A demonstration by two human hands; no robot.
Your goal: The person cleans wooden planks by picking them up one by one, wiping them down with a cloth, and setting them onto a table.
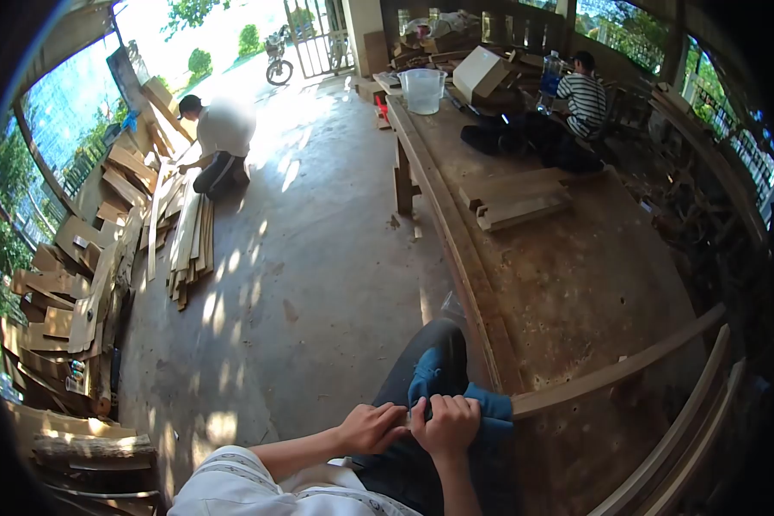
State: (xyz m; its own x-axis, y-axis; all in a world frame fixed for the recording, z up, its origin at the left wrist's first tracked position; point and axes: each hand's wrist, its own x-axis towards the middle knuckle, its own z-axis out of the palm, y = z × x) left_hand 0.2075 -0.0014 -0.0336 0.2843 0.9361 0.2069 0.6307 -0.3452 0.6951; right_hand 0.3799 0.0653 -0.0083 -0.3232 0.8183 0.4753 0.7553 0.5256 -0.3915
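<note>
My left hand (374, 427) and my right hand (445, 423) meet over my lap, fingers curled in. Between their fingertips is something small and pale that I cannot make out. A crumpled blue cloth (492, 408) lies against the right hand, with another part of it standing up over my dark trouser leg. My right fingers are closed at the cloth; whether they grip it is partly hidden. Just beyond the cloth, a long wooden strip (615, 375) runs to the right across the table's near end.
The wooden table (568, 284) carries cut boards (525, 206), dark cloth (533, 140) and a translucent bucket (422, 91). More strips (671, 439) lean at right. One person (224, 138) crouches by planks (193, 241) at left; another (583, 99) sits behind the table.
</note>
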